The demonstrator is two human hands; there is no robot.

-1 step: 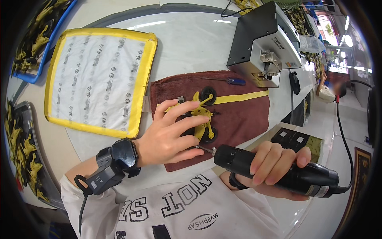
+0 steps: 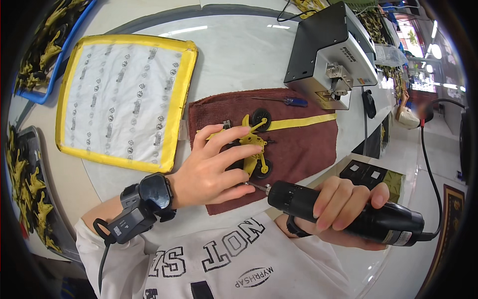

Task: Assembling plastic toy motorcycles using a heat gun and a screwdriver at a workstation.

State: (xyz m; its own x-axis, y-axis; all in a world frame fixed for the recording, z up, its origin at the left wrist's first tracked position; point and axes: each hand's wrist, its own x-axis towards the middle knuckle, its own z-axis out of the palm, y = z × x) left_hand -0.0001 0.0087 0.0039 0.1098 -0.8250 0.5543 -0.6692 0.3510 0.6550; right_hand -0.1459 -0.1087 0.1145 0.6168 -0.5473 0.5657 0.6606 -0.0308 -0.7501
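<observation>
A yellow wheeled frame (image 2: 252, 145) with black wheels, like a small toy vehicle, lies on a dark red towel (image 2: 303, 149). My left hand (image 2: 211, 162) reaches over it with spread, bent fingers, holding it down against the cloth; part of the frame is hidden beneath them. In my right hand (image 2: 343, 209) is a black electric screwdriver (image 2: 291, 197), the fingers wrapped round its thick body. Its thin bit points left and meets the frame's near side beside my left fingertips; the exact contact point is hidden. A blue-handled screwdriver (image 2: 295, 101) rests on the towel's far part.
A yellow-edged tray (image 2: 63, 107) lined with white printed sheet stands on the left. Beyond it are a blue bin (image 2: 59, 67) and a dark tray (image 2: 42, 172) of yellow-black parts. A black-and-silver machine (image 2: 318, 60) stands far right. The screwdriver's cord (image 2: 434, 184) runs up the right.
</observation>
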